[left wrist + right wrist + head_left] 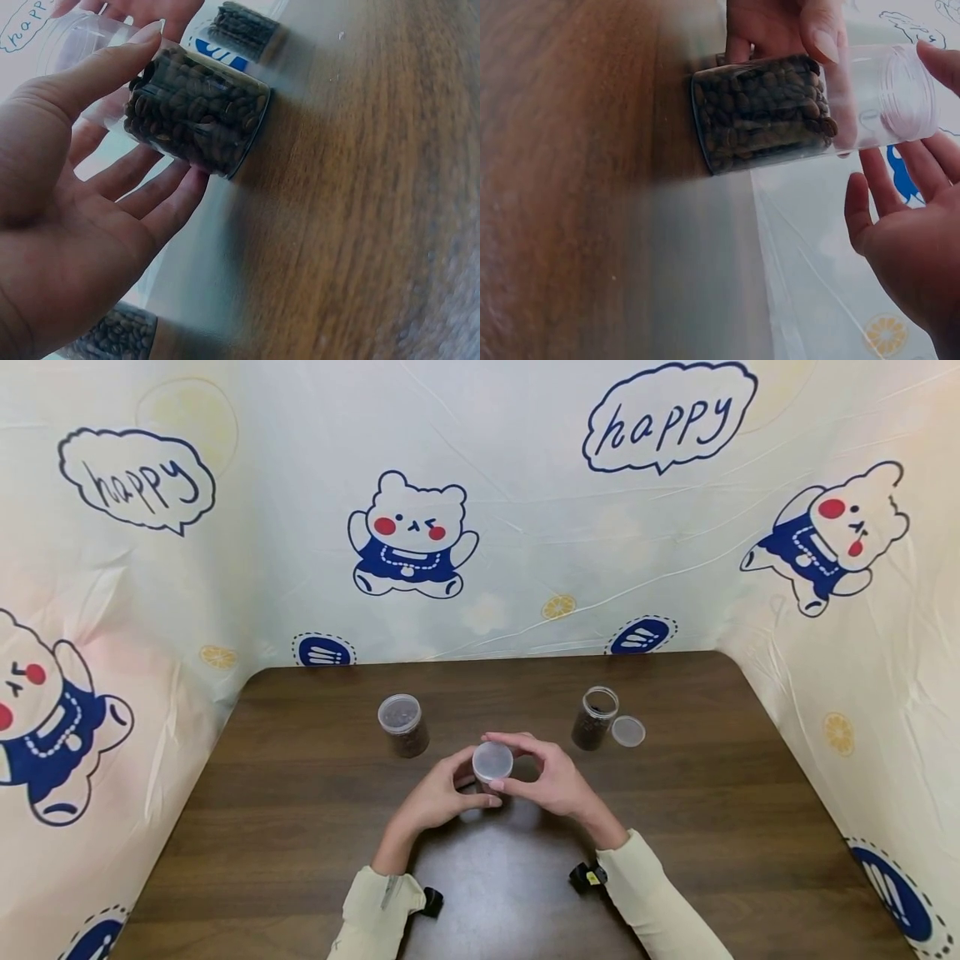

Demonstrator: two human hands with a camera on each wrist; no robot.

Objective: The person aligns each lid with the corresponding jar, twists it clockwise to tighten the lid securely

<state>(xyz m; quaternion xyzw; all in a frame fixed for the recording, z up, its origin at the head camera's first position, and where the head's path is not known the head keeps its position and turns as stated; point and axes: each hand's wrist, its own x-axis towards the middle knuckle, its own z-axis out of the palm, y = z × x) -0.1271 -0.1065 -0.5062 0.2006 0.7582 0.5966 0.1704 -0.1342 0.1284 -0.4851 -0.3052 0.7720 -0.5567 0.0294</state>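
Note:
A clear plastic jar about half full of coffee beans is between my two hands at the middle of the table, upright. My left hand grips its body, with the thumb on the near side and the fingers round the far side. At the top, my right hand pinches the rim of the translucent lid between thumb and fingers. The lid sits on the jar's mouth; how tightly, I cannot tell. In the right wrist view the beans fill the jar's lower part.
A lidded jar of beans stands behind and left of my hands. Behind and right is an uncovered jar, its loose lid lying beside it. The brown wooden table meets a printed cloth backdrop at the back and sides.

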